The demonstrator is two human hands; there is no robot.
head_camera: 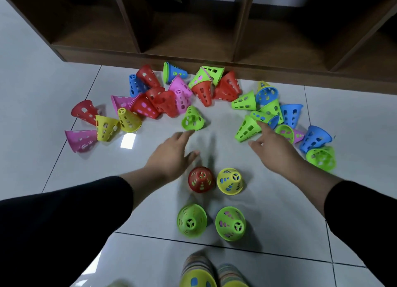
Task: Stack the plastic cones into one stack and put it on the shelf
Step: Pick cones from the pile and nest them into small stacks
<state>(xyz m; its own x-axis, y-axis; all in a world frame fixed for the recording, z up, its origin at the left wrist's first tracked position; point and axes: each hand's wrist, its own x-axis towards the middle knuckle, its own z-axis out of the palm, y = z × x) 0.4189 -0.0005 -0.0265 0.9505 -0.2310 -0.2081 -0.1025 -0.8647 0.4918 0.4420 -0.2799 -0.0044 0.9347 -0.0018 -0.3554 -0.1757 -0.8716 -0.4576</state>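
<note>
Perforated plastic cones (163, 97) in red, pink, blue, yellow and green, strewn on pale tiled floor (53, 93) before dark wooden shelf (193, 39). Four upright nearer. Left hand (171, 153) spread flat, reaching toward toppled green cone (192, 118). Right hand (272, 149) open, fingertips touching another green cone (247, 129).

Dim cool light, glare patch on floor tiles (126, 141), motion-blurred hands, wide-angle edge distortion

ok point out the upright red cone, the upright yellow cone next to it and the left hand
red cone (201, 179), head view, on its perforated side wall
yellow cone (230, 181), head view, on its side wall near the top
left hand (171, 153), head view, on the back of the hand
</note>
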